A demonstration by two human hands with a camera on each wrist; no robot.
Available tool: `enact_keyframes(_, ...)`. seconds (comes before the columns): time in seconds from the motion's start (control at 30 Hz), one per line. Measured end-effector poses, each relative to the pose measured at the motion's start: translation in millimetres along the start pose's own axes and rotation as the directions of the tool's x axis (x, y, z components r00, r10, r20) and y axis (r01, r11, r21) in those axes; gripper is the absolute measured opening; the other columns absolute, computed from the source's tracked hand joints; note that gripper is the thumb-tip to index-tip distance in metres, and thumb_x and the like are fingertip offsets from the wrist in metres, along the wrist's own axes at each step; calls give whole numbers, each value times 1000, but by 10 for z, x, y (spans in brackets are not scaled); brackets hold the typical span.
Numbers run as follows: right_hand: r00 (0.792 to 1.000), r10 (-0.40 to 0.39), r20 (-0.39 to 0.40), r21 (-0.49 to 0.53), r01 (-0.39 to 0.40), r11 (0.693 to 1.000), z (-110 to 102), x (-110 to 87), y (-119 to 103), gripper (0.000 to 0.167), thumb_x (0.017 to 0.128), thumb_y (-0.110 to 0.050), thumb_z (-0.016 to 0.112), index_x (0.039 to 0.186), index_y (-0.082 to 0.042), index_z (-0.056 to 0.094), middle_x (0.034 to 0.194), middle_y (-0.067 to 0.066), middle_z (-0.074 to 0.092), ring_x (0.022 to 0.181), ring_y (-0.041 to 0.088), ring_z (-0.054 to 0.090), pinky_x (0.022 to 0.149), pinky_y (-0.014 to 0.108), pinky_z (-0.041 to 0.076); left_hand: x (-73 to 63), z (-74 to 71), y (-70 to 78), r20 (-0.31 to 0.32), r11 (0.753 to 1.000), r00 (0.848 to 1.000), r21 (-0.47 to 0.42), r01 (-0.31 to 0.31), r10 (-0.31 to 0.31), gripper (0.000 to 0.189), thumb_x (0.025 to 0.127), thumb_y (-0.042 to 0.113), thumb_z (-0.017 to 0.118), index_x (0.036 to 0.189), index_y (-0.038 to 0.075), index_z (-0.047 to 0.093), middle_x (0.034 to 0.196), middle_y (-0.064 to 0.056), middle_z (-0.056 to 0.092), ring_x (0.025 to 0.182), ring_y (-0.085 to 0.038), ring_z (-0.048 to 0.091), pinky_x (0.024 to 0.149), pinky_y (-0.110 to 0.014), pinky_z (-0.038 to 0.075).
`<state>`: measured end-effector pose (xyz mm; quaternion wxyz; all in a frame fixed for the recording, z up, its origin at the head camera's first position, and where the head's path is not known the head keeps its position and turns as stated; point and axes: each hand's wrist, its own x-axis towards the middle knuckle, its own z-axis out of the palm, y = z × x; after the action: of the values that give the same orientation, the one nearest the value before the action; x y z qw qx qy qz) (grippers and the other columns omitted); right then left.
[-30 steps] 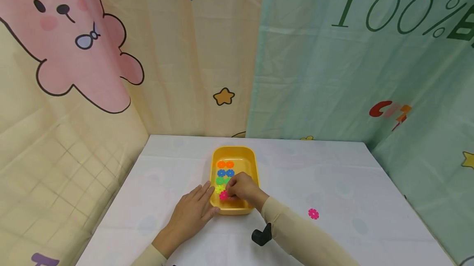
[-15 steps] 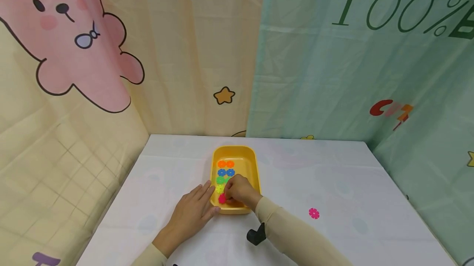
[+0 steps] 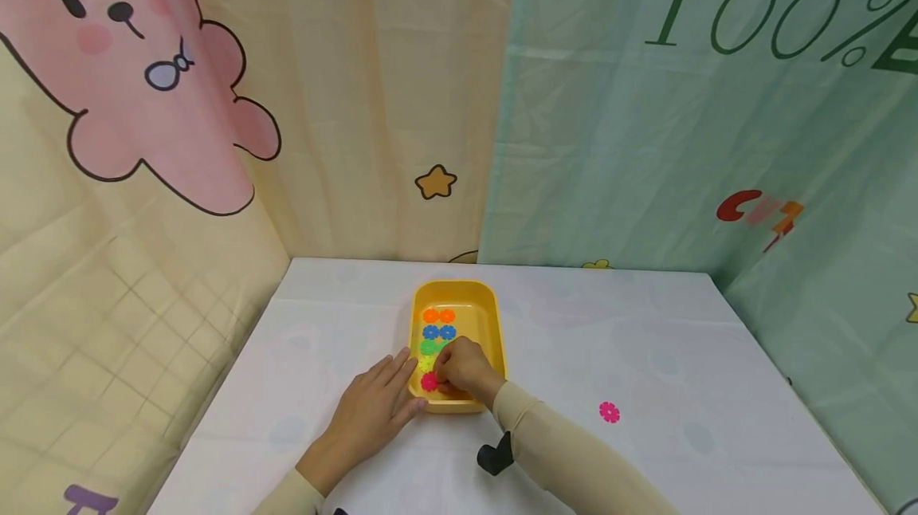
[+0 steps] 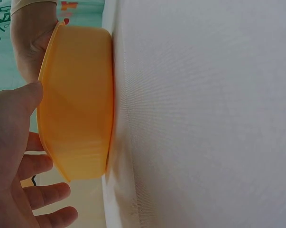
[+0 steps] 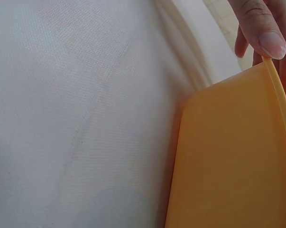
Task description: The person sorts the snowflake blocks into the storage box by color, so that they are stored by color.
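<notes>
A yellow plastic tray (image 3: 492,308) sits on the table. Inside it, flower-shaped pieces lie in pairs: orange (image 3: 430,316), blue (image 3: 430,332) and green (image 3: 428,347). A yellow flower-shaped piece (image 3: 425,365) is below them, partly hidden. My right hand (image 3: 468,367) reaches into the tray, its curled fingertips pinching the right edge of a pink flower-shaped piece (image 3: 429,382) near the front. My left hand (image 3: 376,411) rests with extended fingers against the tray's left rim; the left wrist view shows its thumb (image 4: 31,97) at the rim.
A second pink flower-shaped piece (image 3: 609,412) lies on the white tabletop (image 3: 688,347) to the right of the tray. A black device (image 3: 496,455) is strapped at the right sleeve. Printed curtains (image 3: 610,140) hang behind the table and along both sides.
My right hand has moved slightly left and the pink piece shifted a little toward the tray's left front, then nearly settled. My left hand has stayed at the rim.
</notes>
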<state>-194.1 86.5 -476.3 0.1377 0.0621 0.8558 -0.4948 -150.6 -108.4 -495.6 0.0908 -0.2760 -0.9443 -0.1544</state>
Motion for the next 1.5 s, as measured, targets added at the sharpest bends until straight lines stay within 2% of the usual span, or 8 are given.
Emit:
enact_keyframes(0.37,1000,-10,0,-1,10,1000,-51,-17,-4,6,86,5,76,83,0,73,76,8,65,59,18,66,58,23,58,-5,-17,-9,-3,1000,1000,9,-7,7,71,96,56,63,148,10,54,158,-6,47,138,-35,51,102,-55,50)
enact_keyframes(0.57,998,-69,0,5,69,998,-154,-89,-28,4,89,1,72,88,1,75,75,7,67,60,17,64,59,25,59,-15,-17,-10,2,1000,1000,-2,-10,10,71,95,56,63,148,10,54,158,-7,47,138,-35,51,103,-55,50)
enact_keyframes(0.73,990,-140,-18,40,141,989,-311,-219,-73,9,91,-4,71,95,4,74,79,7,68,65,17,66,64,28,61,-23,-18,-12,4,1000,1000,3,-13,13,71,96,57,63,149,10,54,158,-7,46,138,-35,51,103,-55,49)
enact_keyframes(0.87,981,-180,-66,71,185,980,-494,-365,-89,11,94,-8,71,99,1,74,86,8,69,71,18,66,69,30,62,-24,-21,-12,13,1000,1000,4,-13,13,71,96,56,62,150,11,53,159,-6,45,139,-35,50,103,-55,49)
enact_keyframes(1.17,957,-192,-218,126,222,967,-981,-601,-31,9,95,-9,70,100,-3,74,92,14,71,77,20,66,74,32,62,-41,-28,-13,-13,1000,1000,-7,-23,23,70,95,54,66,148,9,54,157,-7,47,138,-36,51,101,-55,50)
enact_keyframes(1.37,926,-221,-307,23,239,971,-1260,-689,168,12,95,-9,68,104,-4,74,92,9,71,82,25,66,76,32,62,-59,-20,-5,0,1000,1000,-4,-18,18,71,95,55,65,148,9,54,158,-7,47,138,-36,51,102,-55,50)
enact_keyframes(1.5,925,-187,-330,-20,191,981,-1390,-751,297,15,98,-13,66,109,-6,73,97,8,71,86,25,65,79,33,62,-65,-19,-4,2,1000,1000,6,-16,16,71,95,55,65,148,9,54,158,-7,47,138,-36,50,102,-55,50)
